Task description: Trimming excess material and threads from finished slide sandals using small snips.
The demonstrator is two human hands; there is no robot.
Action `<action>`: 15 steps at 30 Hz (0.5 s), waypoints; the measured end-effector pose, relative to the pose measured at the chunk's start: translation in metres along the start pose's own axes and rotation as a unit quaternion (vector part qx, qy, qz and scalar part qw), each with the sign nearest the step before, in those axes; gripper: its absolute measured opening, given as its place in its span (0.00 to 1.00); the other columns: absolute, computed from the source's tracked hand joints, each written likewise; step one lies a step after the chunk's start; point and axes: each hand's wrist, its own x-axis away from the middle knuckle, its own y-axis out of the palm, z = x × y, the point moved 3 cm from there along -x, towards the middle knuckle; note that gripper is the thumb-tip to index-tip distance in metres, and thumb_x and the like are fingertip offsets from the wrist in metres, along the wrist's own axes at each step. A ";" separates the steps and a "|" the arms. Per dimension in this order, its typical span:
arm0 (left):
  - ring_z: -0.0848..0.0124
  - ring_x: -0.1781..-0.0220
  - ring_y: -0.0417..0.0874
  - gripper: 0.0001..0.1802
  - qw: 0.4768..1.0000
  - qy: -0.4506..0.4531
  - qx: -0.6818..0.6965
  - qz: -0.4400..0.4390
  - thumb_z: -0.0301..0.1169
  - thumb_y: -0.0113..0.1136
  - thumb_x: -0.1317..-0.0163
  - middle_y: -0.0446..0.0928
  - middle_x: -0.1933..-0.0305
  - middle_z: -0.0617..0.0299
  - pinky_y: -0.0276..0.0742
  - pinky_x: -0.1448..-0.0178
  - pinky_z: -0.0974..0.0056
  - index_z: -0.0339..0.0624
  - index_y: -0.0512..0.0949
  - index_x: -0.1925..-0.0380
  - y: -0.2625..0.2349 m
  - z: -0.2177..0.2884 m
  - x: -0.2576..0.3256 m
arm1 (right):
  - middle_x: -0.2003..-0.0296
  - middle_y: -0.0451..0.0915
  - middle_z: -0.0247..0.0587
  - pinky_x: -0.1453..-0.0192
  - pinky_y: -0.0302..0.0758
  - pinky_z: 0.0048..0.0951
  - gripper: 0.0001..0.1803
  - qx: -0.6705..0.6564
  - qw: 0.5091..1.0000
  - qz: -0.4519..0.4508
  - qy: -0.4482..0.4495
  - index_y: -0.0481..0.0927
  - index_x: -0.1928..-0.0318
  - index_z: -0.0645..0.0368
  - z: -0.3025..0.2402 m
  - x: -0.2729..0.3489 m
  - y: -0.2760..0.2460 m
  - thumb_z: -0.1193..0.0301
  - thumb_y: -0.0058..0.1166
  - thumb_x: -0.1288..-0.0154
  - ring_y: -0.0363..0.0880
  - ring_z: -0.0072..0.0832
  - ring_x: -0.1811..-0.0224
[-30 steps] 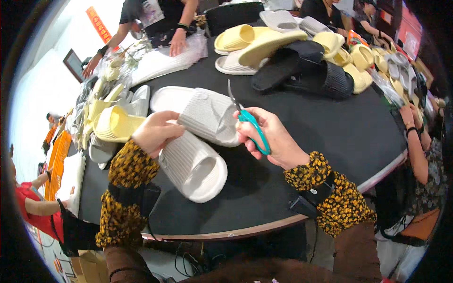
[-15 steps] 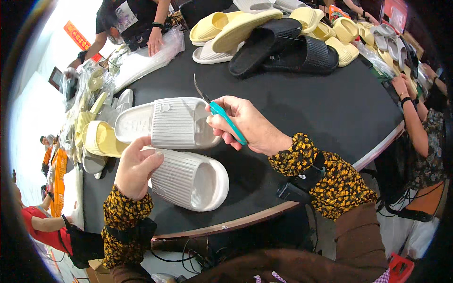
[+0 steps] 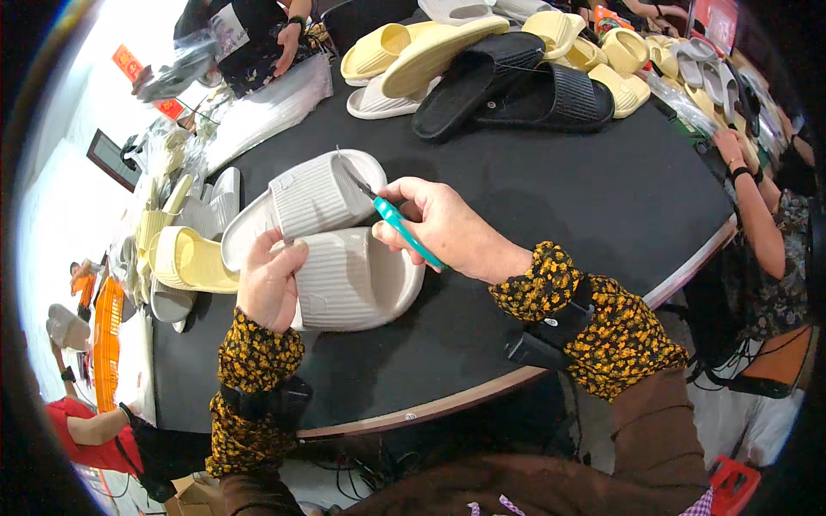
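Observation:
A pair of light grey ribbed slides lies in front of me, the far slide (image 3: pixel 311 194) slanting up to the right and the near slide (image 3: pixel 334 273) against its side. My left hand (image 3: pixel 269 287) is closed on the pair at their left ends, thumb on the near slide's strap. In my right hand (image 3: pixel 452 225) I grip teal-handled snips (image 3: pixel 404 232). Their thin, curved metal tip reaches over the far slide's strap opening. Whether the tip touches the slide, I cannot tell.
Yellow slides (image 3: pixel 443 53) and black slides (image 3: pixel 575 96) are piled at the table's (image 3: pixel 551 198) far side. A yellow slide (image 3: pixel 191 262) sits left of my hand. Clear plastic bags (image 3: pixel 275 116) lie at the far left. Other people work around the table.
The far slide has swung its right end away from me, and the near one has shifted up beside it. My left hand moved slightly right; the snips' tip came down over the far slide.

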 end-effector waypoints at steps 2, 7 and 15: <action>0.65 0.54 0.77 0.22 0.997 0.051 0.048 0.022 0.17 0.52 0.44 0.74 0.57 0.48 0.73 0.47 0.64 0.28 0.60 0.49 -0.001 0.000 -0.008 | 0.73 0.76 0.32 0.70 0.70 0.17 0.22 0.116 0.989 0.033 -0.081 0.70 0.49 0.68 0.001 -0.004 0.000 0.70 0.58 0.42 0.72 0.12 0.72; 0.67 0.56 0.77 0.22 0.990 0.113 0.055 0.064 0.18 0.52 0.43 0.74 0.56 0.52 0.74 0.51 0.62 0.33 0.61 0.48 -0.010 0.004 -0.022 | 0.70 0.79 0.42 0.61 0.73 0.26 0.19 0.248 0.958 0.070 -0.122 0.71 0.53 0.66 -0.008 0.001 0.001 0.71 0.58 0.44 0.76 0.20 0.68; 0.66 0.52 0.76 0.21 0.976 0.167 0.109 0.089 0.18 0.51 0.40 0.73 0.52 0.53 0.73 0.46 0.63 0.33 0.61 0.47 -0.018 0.008 -0.021 | 0.69 0.79 0.52 0.60 0.74 0.34 0.19 0.347 0.936 0.042 -0.051 0.70 0.52 0.63 0.004 0.003 0.000 0.71 0.55 0.44 0.80 0.38 0.66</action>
